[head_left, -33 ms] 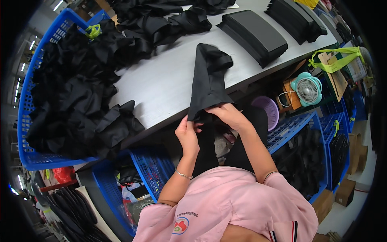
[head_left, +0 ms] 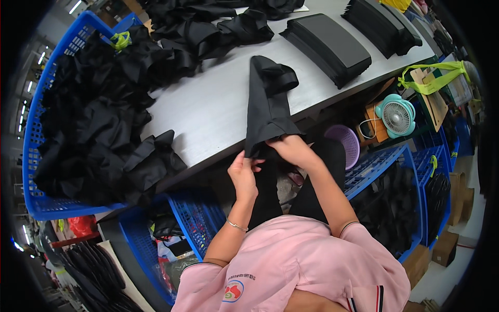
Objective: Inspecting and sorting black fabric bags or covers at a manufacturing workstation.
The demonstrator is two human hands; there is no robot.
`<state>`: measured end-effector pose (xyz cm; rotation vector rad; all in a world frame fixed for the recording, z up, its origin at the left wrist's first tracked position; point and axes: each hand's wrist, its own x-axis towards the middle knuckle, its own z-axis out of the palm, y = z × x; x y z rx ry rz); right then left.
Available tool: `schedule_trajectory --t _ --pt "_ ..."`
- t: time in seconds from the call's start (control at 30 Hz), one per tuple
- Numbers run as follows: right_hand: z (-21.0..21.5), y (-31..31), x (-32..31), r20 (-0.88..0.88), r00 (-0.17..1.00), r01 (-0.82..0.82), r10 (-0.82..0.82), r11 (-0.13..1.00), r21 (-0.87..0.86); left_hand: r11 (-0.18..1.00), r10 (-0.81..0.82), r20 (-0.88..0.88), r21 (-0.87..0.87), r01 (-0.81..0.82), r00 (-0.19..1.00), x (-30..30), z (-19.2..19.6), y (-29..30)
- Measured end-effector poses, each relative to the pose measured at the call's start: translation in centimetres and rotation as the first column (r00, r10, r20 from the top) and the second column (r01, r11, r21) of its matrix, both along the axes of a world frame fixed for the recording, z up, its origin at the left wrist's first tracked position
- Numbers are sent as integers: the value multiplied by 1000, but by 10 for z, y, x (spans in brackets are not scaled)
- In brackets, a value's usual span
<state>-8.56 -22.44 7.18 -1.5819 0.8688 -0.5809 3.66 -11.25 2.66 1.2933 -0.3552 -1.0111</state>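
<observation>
A black fabric piece (head_left: 267,112) lies partly on the grey table (head_left: 208,112) and hangs over its front edge toward me; its far end is folded into a loop. My left hand (head_left: 243,171) pinches its lower left corner between thumb and fingers. My right hand (head_left: 291,149) grips the near edge, its fingertips tucked under the cloth and hidden. To the left, a large heap of crumpled black fabric pieces (head_left: 104,125) fills a blue basket (head_left: 31,171) and spills onto the table.
Flat stacks of black pieces (head_left: 327,44) lie at the far right of the table. Below its edge stand a purple basket (head_left: 349,145) and a turquoise fan (head_left: 397,115). Blue crates (head_left: 387,166) with black goods flank my right side; another blue crate (head_left: 195,216) is at my left.
The fabric's far end has shifted slightly left and its folds differ a little. Both hands keep their hold, almost unmoved.
</observation>
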Motion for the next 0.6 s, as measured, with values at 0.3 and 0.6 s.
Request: schedule_trajectory --t 0.3,0.6 --pt "-36 35 37 -433 846 -108 -312 695 -711 986 -164 -363 -49 157 917 -18 -31 -9" --pt "-39 15 46 -437 838 -194 -326 571 -798 987 -153 -320 -99 128 935 -26 -15 -9"
